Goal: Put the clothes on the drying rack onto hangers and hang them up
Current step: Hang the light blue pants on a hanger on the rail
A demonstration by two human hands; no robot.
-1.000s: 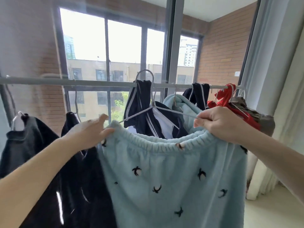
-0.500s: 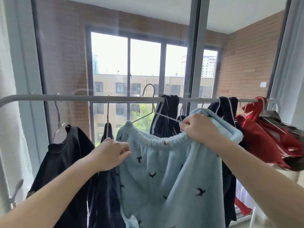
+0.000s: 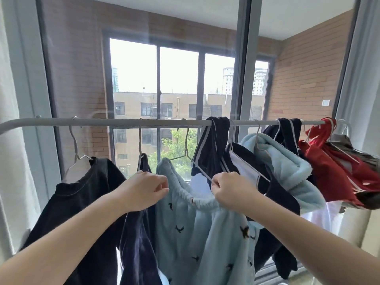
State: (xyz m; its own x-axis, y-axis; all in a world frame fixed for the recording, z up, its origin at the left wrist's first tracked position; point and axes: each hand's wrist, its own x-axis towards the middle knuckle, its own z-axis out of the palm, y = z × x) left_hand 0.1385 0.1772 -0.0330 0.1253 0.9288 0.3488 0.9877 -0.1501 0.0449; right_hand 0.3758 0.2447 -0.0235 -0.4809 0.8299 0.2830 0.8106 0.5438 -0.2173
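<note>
The light blue fleece trousers (image 3: 185,233), dotted with small dark bird shapes, hang in the lower centre of the frame from a thin wire hanger (image 3: 186,150). The hanger's hook goes over the white rail (image 3: 144,121), which runs across the middle of the picture. The left end of the elastic waistband is pushed up high on the hanger's left shoulder. The rest of the waistband sags down and to the right between the two hands. The left grip (image 3: 141,190), just left of centre, has its fingers curled and its thumb and forefinger pinched on the waistband's left edge. The right grip (image 3: 230,190), just right of centre, is clenched around the bunched waistband where the hanger's right wire comes down to it. Whether it also holds the wire cannot be told. Both bare forearms reach in from the bottom corners. At the lower left a black top (image 3: 82,202) hangs on its own wire hanger. Between it and the trousers, partly behind the left grip, hangs a dark navy garment (image 3: 139,233). Right of centre a navy piece with pale stripes (image 3: 211,149) is draped straight over the rail. Further right a light blue fleece top (image 3: 287,167) sits on a hanger, and at the right edge a red garment (image 3: 333,165) is bunched on several hangers. Behind the rail a tall window (image 3: 178,79) looks out on buildings and a green tree. It has brick walls (image 3: 78,79) on either side and pale curtains (image 3: 10,140) at the frame's edges.
</note>
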